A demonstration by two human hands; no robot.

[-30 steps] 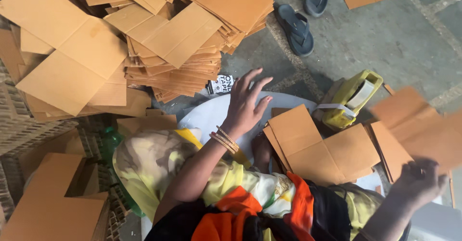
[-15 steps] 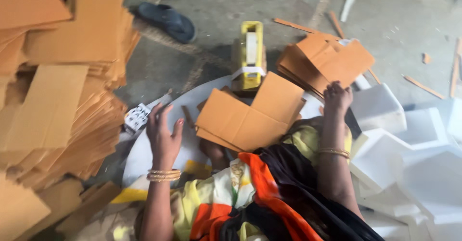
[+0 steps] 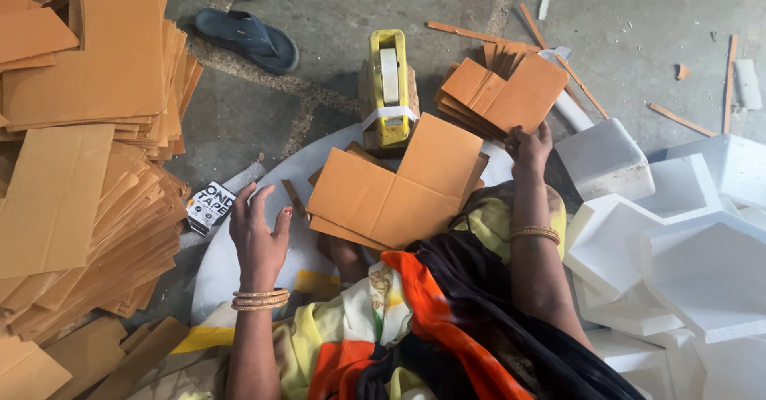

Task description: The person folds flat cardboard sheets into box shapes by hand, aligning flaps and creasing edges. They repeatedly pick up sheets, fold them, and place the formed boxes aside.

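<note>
Far left: a tall heap of flat cardboard sheets (image 3: pixel 88 184) crowds your left side; a small printed black-and-white box (image 3: pixel 210 205) lies at its foot.
Left hand: your left hand (image 3: pixel 259 236) hovers with fingers spread, holding nothing, just left of the folded cardboard blank (image 3: pixel 396 184) on the round white board (image 3: pixel 239 264) in front of you.
Step in hand, as it looks: steady that blank with the free palm, so it does not slide while the other arm reaches.
Centre: a yellow tape dispenser (image 3: pixel 388 89) stands just beyond the blank, touching its far edge.
Right hand: your right hand (image 3: pixel 528 146) rests its fingertips on the near edge of the small cardboard stack (image 3: pixel 503 93); whether it pinches a sheet cannot be told.
In the way: white foam blocks (image 3: pixel 678 248) crowd your right elbow.
Floor: blue sandals (image 3: pixel 246 39) and cardboard strips (image 3: pixel 678 118) lie scattered.
</note>
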